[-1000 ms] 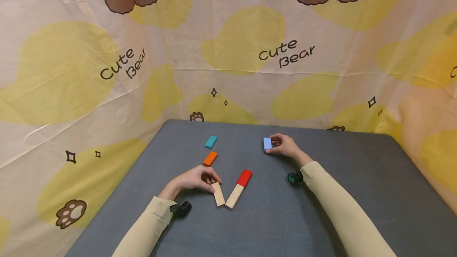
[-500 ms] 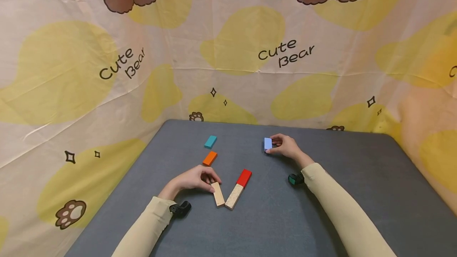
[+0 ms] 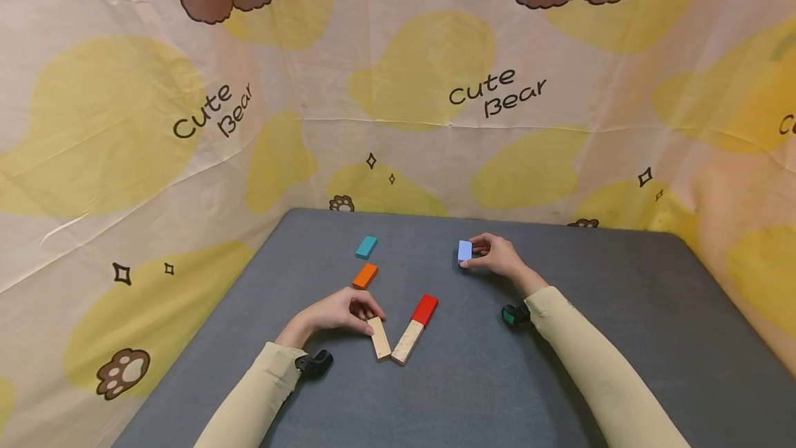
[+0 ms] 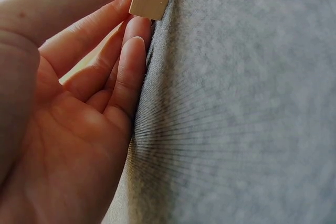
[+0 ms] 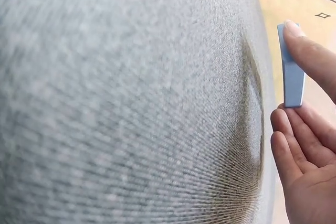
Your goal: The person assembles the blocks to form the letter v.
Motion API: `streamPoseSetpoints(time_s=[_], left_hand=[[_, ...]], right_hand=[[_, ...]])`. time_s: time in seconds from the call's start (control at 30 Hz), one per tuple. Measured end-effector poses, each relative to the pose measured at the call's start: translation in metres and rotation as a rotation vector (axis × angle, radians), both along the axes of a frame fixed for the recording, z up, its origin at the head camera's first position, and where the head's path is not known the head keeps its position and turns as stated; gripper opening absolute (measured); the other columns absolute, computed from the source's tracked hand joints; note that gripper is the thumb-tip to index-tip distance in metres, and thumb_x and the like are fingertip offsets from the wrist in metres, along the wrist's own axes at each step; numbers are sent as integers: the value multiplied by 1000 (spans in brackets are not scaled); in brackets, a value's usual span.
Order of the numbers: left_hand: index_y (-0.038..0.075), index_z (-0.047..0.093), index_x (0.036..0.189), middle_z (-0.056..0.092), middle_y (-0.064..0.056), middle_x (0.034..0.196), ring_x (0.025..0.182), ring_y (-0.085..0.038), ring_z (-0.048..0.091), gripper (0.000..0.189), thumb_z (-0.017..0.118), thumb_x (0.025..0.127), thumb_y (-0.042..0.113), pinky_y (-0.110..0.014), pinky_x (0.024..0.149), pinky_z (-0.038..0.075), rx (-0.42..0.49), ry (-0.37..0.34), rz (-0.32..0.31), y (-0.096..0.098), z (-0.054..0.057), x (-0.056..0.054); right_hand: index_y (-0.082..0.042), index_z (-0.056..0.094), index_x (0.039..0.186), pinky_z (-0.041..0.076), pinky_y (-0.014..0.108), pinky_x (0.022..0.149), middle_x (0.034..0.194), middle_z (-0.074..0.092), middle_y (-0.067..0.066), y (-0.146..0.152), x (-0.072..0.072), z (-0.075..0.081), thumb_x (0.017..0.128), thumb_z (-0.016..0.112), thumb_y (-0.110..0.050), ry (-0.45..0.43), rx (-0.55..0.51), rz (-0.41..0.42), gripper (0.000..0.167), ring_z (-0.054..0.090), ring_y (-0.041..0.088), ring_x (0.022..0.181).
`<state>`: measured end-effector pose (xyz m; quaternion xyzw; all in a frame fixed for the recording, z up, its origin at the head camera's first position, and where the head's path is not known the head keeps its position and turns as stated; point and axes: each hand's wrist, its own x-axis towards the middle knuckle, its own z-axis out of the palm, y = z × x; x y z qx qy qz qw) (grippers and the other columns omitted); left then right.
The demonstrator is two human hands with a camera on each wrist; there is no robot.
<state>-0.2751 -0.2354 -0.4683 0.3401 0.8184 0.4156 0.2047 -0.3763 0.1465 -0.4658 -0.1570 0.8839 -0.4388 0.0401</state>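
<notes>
Left hand [image 3: 338, 311] first, since it sits closest, left of centre in the lower half of the frame: its thumb and fingers pinch the upper end of a plain pale wooden rectangular block [image 3: 381, 341], with only a narrow gap between the tips. Below that wrist I can see a small black device [image 3: 316, 365], strapped at the cuff of a cream sleeve [image 3: 251, 396]. Just right of the pale block a speckled light wooden block [image 3: 408, 343] slants up and away on the grey cloth-topped table [image 3: 472, 379]. The near ends of those two come close together in a V; whether they touch, I can't quite tell from here. Lined up end to end with the speckled one, further up the frame, lies a flat bright red block [image 3: 425, 310].

Beyond the left hand's knuckles lies an orange rectangular block [image 3: 365, 276]. Level with that stretch, right of centre, the right hand [image 3: 495, 256] holds a light blue rectangular block [image 3: 464, 252] by its edges, thumb on one side and fingertips on the other. Towards the table's far edge rests a teal block [image 3: 366, 247], and behind everything hangs a cream-and-yellow printed cloth [image 3: 423, 75] lettered "Cute Bear".
</notes>
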Motion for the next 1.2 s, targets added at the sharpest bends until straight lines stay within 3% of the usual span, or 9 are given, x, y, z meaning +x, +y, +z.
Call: streamPoseSetpoints(time_s=[1.2], left_hand=[[20, 69, 110, 67, 3, 105, 84, -14, 58, 30, 76, 81, 22, -24, 76, 49, -2, 5, -13, -1, 0, -1]], right_hand=[[-6, 57, 120, 50, 42, 86, 114, 64, 14, -12, 21, 8, 68, 83, -45, 22, 69, -18, 70, 61, 28, 104]])
